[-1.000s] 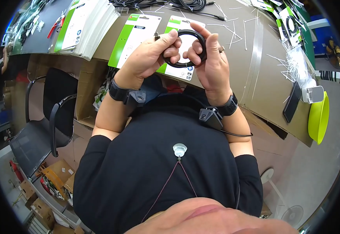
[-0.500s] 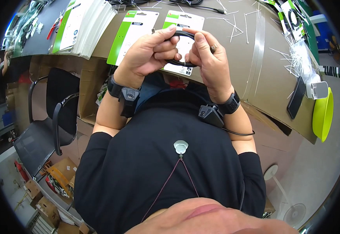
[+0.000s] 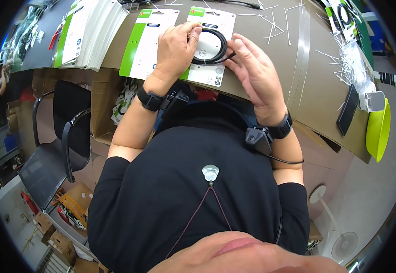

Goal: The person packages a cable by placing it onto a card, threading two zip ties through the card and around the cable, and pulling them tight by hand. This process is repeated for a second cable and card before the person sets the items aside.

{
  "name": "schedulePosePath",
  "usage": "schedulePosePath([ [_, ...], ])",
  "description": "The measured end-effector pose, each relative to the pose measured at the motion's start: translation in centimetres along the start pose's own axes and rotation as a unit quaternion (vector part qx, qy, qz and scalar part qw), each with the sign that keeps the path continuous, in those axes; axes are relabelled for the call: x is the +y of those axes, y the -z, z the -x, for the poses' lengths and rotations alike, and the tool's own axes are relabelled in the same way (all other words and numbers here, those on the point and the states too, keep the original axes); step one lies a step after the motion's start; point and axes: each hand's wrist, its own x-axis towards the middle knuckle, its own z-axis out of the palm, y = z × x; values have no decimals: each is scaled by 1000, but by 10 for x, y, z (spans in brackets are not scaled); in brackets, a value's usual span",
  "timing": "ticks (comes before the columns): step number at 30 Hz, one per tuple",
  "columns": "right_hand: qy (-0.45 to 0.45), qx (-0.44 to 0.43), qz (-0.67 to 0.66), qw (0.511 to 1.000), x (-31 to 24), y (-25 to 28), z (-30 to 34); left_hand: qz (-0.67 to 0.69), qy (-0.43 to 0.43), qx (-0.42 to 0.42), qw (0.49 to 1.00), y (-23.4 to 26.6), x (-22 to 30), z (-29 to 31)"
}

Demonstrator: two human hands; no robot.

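Observation:
A coiled black cable [image 3: 224, 45] lies over the right-hand white and green packaging card [image 3: 211, 75] on the table. My left hand [image 3: 174, 51] is closed on the coil's left side, thumb uppermost, its other fingers partly hidden. At the coil's right, my right hand [image 3: 258, 73] is open with fingers stretched out. Its fingertips are beside the cable's end, which sticks out from the loop; whether they touch it is hard to see. A second packaging card [image 3: 136, 50] lies flat to the left, partly under my left hand.
A stack of cards [image 3: 93, 36] stands at the left beside red-handled pliers [image 3: 56, 38]. White cable ties [image 3: 273, 27] lie scattered at the back right. Along the right edge are a phone [image 3: 348, 109], a clear plastic bag [image 3: 357, 68] and a yellow-green tray [image 3: 378, 132]. A black chair [image 3: 73, 118] stands left.
The coil has come down from between both hands onto the right card. My left hand has turned over, knuckles up. My right hand has let go and moved right, fingers opening.

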Motion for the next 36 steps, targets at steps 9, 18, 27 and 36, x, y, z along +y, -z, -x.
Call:
schedulePosePath([
  [9, -33, 13, -5, 999, -4, 11, -26, -119, -60, 50, 990, -12, -29, -15],
  [18, 5, -31, 157, 987, 20, -7, -55, 1, -11, 46, 999, 2, -28, -13],
  [27, -27, -16, 300, 953, 4, -26, -50, 75, -43, 21, 996, 19, -17, -9],
  [36, 295, 111, 351, 882, -5, -10, -46, -207, -191, -3, 959, 9, 86, 7],
])
